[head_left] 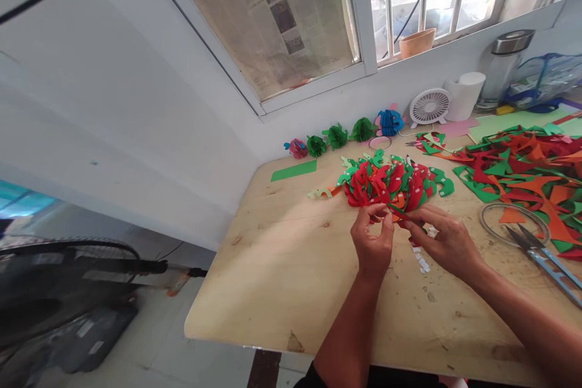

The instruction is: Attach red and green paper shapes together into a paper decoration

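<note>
Paper, in the form of a small red and green piece (399, 214), sits pinched between the fingertips of a person's left hand (373, 236) and right hand (448, 239). From where I stand the fingers partly cover it, so its exact shape is hard to tell. Both hands are at the near edge of a pile (379, 185) of cut paper shapes, mostly red and green, some dotted with small white squares. Loose white bits (422, 264) lie on the wooden table (273, 279), just beside the right hand.

To the right, a wide heap of scraps (541, 176) in red, orange and green spreads over the table. Near it, a ring (487, 223) lies flat, with the open blades of the scissors (548, 264) reaching across it.

To the left, behind the pile, is a flat green strip (294, 170). Along the wall stands a row of paper figures: a pink one (298, 148), three green ones (336, 136) and a blue one (391, 122). Beside the blue one is a white fan (430, 107), then a white roll (464, 97) and a bottle (495, 79) with a metallic lid. A pot (417, 43) rests on the window sill above.
</note>
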Motion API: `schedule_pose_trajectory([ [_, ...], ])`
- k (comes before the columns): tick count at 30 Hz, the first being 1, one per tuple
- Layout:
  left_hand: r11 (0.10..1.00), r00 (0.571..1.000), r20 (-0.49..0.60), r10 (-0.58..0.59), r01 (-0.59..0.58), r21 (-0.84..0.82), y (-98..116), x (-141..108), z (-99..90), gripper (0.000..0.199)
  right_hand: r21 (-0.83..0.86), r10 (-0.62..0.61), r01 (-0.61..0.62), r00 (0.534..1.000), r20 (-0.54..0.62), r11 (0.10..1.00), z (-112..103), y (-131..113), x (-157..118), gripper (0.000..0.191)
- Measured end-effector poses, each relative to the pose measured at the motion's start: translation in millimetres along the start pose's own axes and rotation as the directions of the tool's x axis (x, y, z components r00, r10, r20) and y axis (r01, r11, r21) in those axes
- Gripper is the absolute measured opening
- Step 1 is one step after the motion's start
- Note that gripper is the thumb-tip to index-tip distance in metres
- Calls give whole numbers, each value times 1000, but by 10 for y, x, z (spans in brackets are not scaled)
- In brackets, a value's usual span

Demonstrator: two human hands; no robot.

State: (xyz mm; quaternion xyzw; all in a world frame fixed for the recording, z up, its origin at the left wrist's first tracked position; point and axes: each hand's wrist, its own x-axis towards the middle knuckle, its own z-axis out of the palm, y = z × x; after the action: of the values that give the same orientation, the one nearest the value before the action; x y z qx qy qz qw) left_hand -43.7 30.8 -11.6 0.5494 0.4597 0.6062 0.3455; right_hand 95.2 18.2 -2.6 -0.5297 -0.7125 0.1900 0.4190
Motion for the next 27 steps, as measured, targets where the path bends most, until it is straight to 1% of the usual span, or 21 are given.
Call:
schedule_pose_trajectory([
  [5, 999, 1000, 14, 10, -10, 31, -5, 2, 0, 20, 0, 2, -2, 1000, 7, 1000, -2, -3, 1, 18],
  [11, 1000, 1000, 6, 8, -8, 30, -4, 1, -2, 18, -11, 0, 0, 1000, 7, 1000, 1, 7, 2, 18],
  [18, 996, 999, 28, 23, -26, 80, -11, -1, 3, 19, -15, -8, 8, 1000, 2, 1000, 2, 8, 2, 17],
  [23, 995, 999, 17, 39, -40, 96, -18, 1, 4, 19, -29, -24, 23, 999, -27, 999, 0, 7, 10, 16],
  [25, 993, 999, 11, 38, -39, 109, -22, 1, 3, 17, -43, -10, 9, 999, -41, 999, 0, 8, 12, 16],
  [27, 992, 999, 8, 38, -39, 123, -21, 0, 3, 14, -32, 29, -31, 999, -39, 999, 1, 14, 11, 16],
])
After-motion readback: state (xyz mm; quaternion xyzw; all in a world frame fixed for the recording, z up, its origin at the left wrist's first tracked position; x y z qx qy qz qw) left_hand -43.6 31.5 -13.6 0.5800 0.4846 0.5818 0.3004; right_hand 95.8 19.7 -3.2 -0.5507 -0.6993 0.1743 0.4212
